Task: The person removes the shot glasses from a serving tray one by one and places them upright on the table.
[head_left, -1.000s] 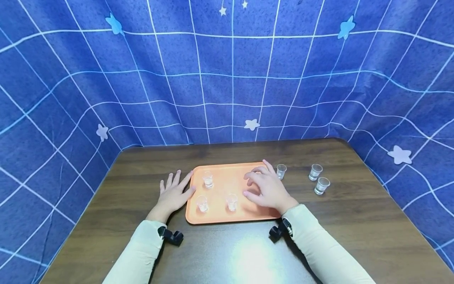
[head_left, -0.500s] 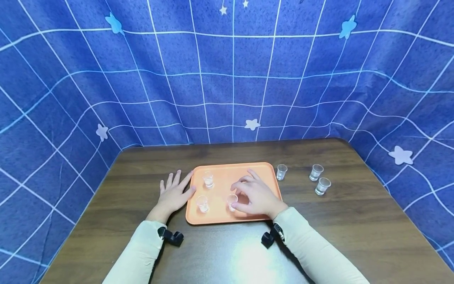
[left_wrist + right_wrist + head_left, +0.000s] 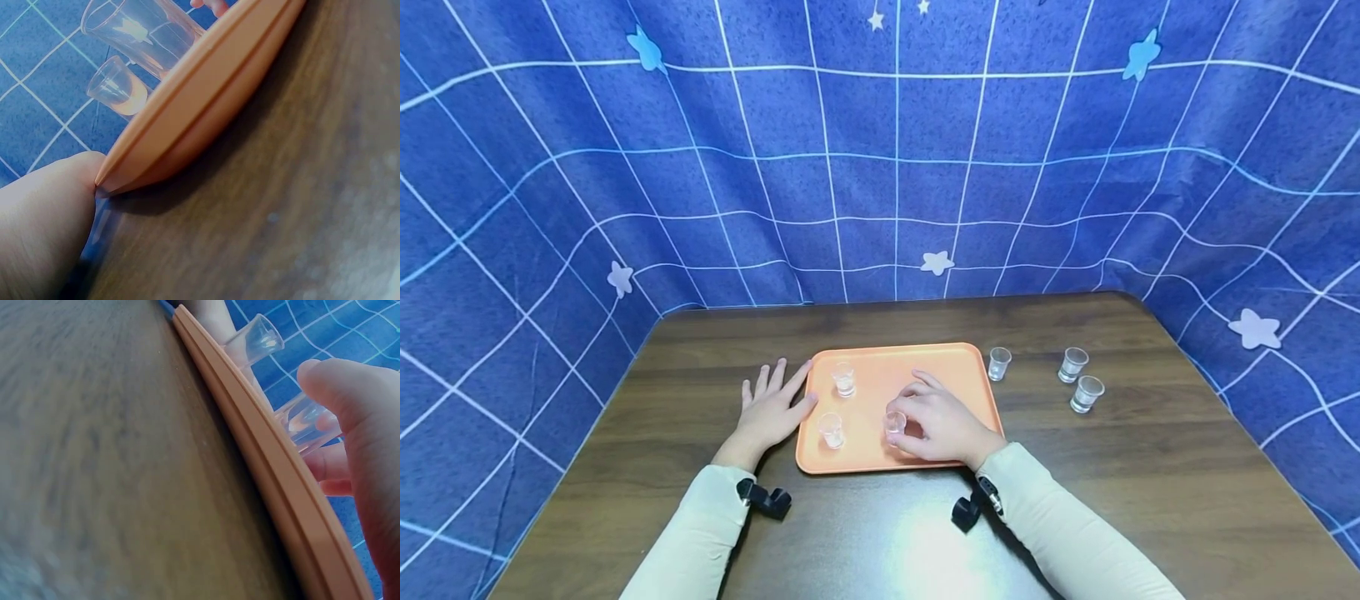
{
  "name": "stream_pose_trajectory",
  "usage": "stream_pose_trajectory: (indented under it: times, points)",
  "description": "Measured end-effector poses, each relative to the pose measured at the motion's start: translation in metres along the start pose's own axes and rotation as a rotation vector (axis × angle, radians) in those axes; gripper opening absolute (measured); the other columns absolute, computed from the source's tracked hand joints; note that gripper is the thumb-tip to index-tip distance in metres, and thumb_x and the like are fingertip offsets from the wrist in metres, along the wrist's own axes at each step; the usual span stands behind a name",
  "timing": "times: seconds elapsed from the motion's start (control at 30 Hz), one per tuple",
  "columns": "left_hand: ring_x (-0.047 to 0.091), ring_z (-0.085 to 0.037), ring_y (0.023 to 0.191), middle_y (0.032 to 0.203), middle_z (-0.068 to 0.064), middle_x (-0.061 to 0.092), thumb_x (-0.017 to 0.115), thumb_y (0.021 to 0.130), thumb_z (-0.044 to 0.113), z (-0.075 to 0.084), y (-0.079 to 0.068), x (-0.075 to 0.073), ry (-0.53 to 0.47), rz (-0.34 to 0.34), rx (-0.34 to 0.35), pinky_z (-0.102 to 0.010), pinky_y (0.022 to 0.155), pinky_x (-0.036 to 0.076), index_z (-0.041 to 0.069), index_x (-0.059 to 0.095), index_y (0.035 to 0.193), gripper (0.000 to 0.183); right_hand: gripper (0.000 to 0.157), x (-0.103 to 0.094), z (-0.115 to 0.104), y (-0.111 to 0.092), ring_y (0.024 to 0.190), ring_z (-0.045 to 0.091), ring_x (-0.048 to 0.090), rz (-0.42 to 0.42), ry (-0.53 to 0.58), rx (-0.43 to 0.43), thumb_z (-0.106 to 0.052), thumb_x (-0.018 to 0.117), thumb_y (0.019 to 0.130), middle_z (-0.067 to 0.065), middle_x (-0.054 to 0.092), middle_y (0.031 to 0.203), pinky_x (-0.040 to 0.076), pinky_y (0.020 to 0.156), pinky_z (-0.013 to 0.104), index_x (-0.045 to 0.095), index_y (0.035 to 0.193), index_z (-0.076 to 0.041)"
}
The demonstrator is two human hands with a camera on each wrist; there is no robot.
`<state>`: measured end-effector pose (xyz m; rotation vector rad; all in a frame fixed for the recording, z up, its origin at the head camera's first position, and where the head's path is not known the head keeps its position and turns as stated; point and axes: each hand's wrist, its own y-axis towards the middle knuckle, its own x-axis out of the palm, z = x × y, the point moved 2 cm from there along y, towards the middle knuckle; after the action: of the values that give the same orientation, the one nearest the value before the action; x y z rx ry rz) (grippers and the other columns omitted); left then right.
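Note:
An orange tray (image 3: 917,358) lies on the table with three small clear shot glasses upright on it. In the head view my right hand (image 3: 936,421) has its thumb and curled fingers round the front right shot glass (image 3: 895,422). The right wrist view shows the thumb (image 3: 337,387) on the near side of that glass and fingertips behind it. With fingers spread, my left hand (image 3: 767,421) rests against the tray's left edge, its thumb touching the rim. Beside it stand the front left shot glass (image 3: 831,430) and the back left one (image 3: 844,379).
Right of the tray, three more shot glasses stand on the wooden table (image 3: 1150,467): one near the tray's corner (image 3: 999,363), the others farther right, a back glass (image 3: 1072,365) and a front glass (image 3: 1087,394). A blue curtain (image 3: 880,183) hangs behind the table.
My right hand has moved left and toward the front across the tray, and its thumb and fingers have closed round the front right shot glass. The left hand has stayed at the tray's edge.

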<state>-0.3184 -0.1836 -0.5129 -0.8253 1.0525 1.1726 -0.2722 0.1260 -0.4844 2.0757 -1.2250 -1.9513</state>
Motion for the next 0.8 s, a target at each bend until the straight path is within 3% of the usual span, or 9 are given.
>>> stream_pose_trajectory:
  times: [0.23,0.5,0.8]
  points:
    - [0.003,-0.050,0.152,0.168,-0.020,0.012,0.039,0.102,0.061,0.001,0.000,-0.001,-0.006,0.001,0.001,-0.073,0.113,-0.005,0.035,0.023,0.162,0.067,0.017,0.000,0.001,-0.001,0.102,0.011,0.062,0.001,-0.002,0.013,-0.040,0.069,0.092,-0.012,0.067,0.095,0.028,0.116,0.056,0.067,0.093,-0.023]
    - [0.002,-0.049,0.152,0.168,-0.020,0.012,0.039,0.102,0.060,-0.001,-0.002,0.002,-0.007,0.000,-0.006,-0.072,0.113,-0.006,0.035,0.023,0.162,0.067,0.018,-0.009,0.012,-0.011,0.104,0.013,0.062,0.015,-0.014,0.097,-0.039,0.074,0.088,-0.010,0.069,0.095,0.026,0.118,0.054,0.068,0.091,-0.023]
    - [0.000,-0.047,0.152,0.168,-0.018,0.011,0.038,0.102,0.063,-0.001,0.000,0.002,-0.006,0.002,-0.014,-0.071,0.113,-0.007,0.037,0.022,0.162,0.067,0.022,-0.033,0.038,-0.037,0.107,0.023,0.062,0.148,-0.081,0.143,-0.038,0.077,0.085,-0.004,0.072,0.097,0.028,0.115,0.058,0.071,0.094,-0.019]
